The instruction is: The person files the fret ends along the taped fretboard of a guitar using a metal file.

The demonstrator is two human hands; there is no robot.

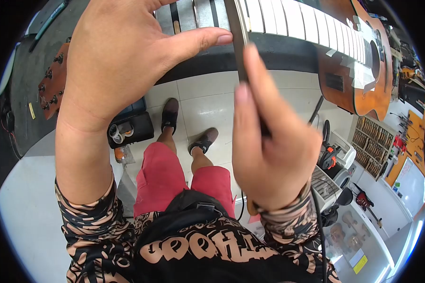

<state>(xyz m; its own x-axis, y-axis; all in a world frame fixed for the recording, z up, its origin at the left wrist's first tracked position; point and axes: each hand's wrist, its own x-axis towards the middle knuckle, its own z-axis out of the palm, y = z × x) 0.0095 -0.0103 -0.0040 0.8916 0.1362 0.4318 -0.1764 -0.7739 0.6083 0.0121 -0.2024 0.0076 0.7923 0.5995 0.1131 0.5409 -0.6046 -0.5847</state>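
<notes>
An acoustic guitar (356, 96) lies across the top of the view, strings off the part of the neck that shows. Pale masking tape (288, 19) covers much of its fretboard, with dark wood strips bare towards the headstock (52, 89). A long, flat metal file (238, 42) crosses the neck. My right hand (276, 151), slightly blurred, is wrapped round its near end with fingers along the bar. My left hand (113, 52) reaches over the neck, thumb tip pressed to the file's left side; its other fingers run out of frame.
A dark padded support (283, 54) lies beneath the neck. Below, an open black case (132, 129) rests on the tiled floor near my shoes. On the right stand a rack of small tools (373, 146), a whiteboard (411, 184) and a glass-topped cabinet (354, 231).
</notes>
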